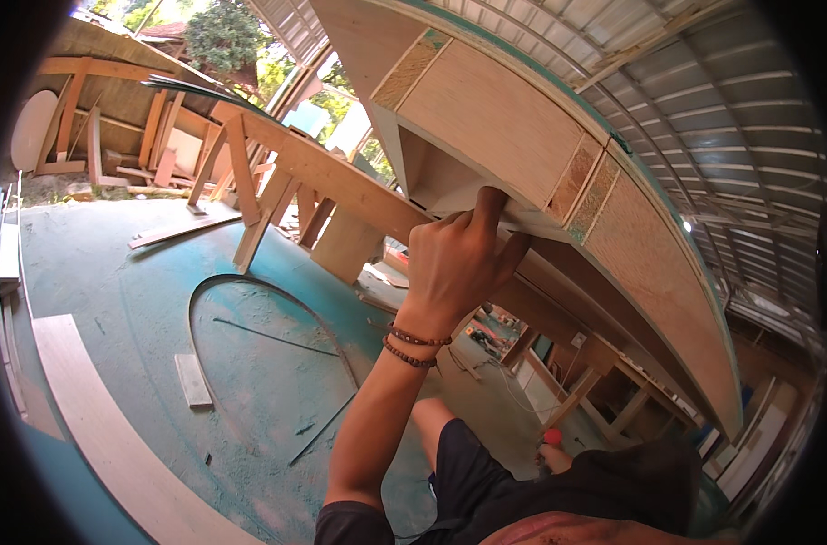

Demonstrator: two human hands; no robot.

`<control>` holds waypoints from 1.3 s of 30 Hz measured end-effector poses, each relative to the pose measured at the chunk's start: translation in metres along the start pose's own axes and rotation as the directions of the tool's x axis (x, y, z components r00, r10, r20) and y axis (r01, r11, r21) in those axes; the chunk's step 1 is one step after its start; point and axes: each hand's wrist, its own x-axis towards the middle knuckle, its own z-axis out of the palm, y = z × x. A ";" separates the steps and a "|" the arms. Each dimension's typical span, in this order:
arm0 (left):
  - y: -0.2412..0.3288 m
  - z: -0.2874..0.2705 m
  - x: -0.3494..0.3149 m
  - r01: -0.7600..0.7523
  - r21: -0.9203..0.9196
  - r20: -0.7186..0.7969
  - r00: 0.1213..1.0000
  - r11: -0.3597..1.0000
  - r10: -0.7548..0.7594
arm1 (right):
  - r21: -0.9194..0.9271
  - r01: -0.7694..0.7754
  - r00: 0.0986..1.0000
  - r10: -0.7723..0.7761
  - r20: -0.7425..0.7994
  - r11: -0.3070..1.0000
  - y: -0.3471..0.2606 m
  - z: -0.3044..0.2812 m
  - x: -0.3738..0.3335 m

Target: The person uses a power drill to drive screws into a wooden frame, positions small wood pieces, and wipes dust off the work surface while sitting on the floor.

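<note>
The panel (491, 113) — long axis upper centre to lower right — lies above the nearer left hand (454, 263), fingers bent at its lower edge; right hand (556, 459), lower right, by a red knob (552, 436), either grip unclear.

Pale tan panel (495, 113) (with teal edging (620, 143))

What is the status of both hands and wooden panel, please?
Left hand: at lower edge of wooden panel. Right hand: low, by red object; grip unclear. Pale block lies on floor.
</note>
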 end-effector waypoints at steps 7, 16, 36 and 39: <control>-0.005 -0.003 0.000 -0.048 -0.026 -0.040 0.998 0.999 0.047 | -0.029 -0.053 0.999 0.053 0.000 0.998 0.054 0.005 -0.028; -0.003 0.002 0.003 -0.067 -0.002 -0.067 0.996 0.998 0.067 | 0.284 -0.031 0.985 0.077 -0.151 0.958 0.027 0.014 0.010; 0.027 0.000 -0.002 0.024 0.369 -0.138 0.990 0.929 0.029 | 0.481 0.849 0.018 -0.899 -0.437 -0.217 -0.354 -0.097 -0.244; 0.037 -0.003 -0.004 0.099 0.362 -0.144 0.988 0.927 -0.050 | 0.538 0.720 -0.068 -0.816 -0.573 -0.438 -0.379 -0.111 -0.291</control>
